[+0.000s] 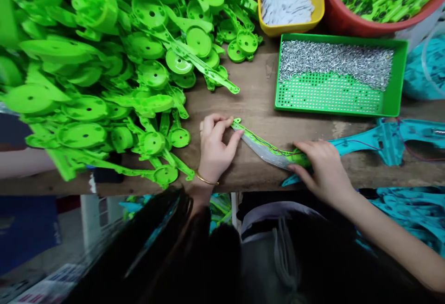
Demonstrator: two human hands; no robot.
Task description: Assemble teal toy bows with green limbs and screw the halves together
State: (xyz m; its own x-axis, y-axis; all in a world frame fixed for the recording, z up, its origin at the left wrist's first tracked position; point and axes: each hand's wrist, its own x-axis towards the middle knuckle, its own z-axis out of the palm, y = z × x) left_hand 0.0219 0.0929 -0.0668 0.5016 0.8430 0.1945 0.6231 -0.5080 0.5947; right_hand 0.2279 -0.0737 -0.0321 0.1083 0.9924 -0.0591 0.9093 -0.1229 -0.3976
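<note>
A curved, translucent blade-shaped plastic piece with a green edge (266,151) and a thin red wire along it lies low over the wooden table. My left hand (216,142), with a gold bangle at the wrist, pinches its narrow left tip between thumb and fingers. Its wider right end is gripped by my right hand (321,167), whose fingers partly hide it. Under and beyond my right hand runs a blue plastic shell part (361,142) with a red wire; its left part is partly covered.
A big heap of green plastic parts (153,74) covers the left. Along the back stand a yellow bin (290,28) of whitish pieces, a red tub (375,27) of green parts and a green perforated tray (339,110) of small screws. Blue parts (413,211) lie below the table edge.
</note>
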